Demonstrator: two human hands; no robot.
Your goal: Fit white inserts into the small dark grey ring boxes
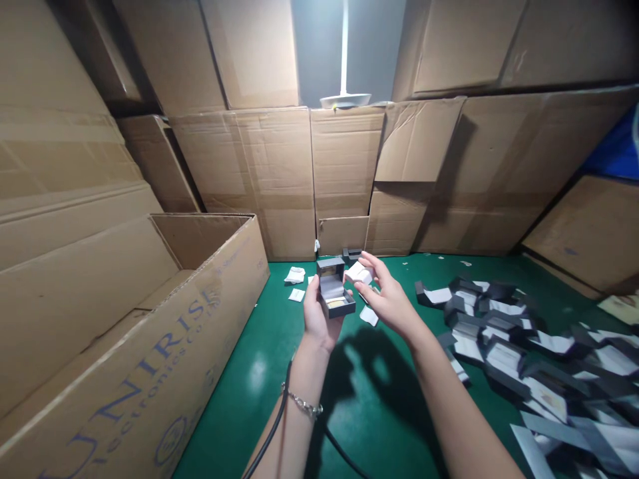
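Note:
My left hand (317, 311) cradles an open dark grey ring-style gift box (333, 290) from below, its lid standing up and a pale lining showing inside. My right hand (388, 299) reaches in from the right and pinches a small white cushion insert (358, 272) between its fingers, just beside the box. A few white cards (295, 275) lie on the green floor (279, 346) beyond my hands. To the right spreads a heap of grey boxes with white pieces (499, 339).
A long open cardboard carton printed "UNIRISE Electronics" (150, 352) stands along the left. Flattened cardboard sheets (279, 173) line the back wall. Two small dark boxes (351, 254) sit at the wall's foot. A black cable (272, 426) runs past my left forearm, which wears a chain bracelet (302, 404).

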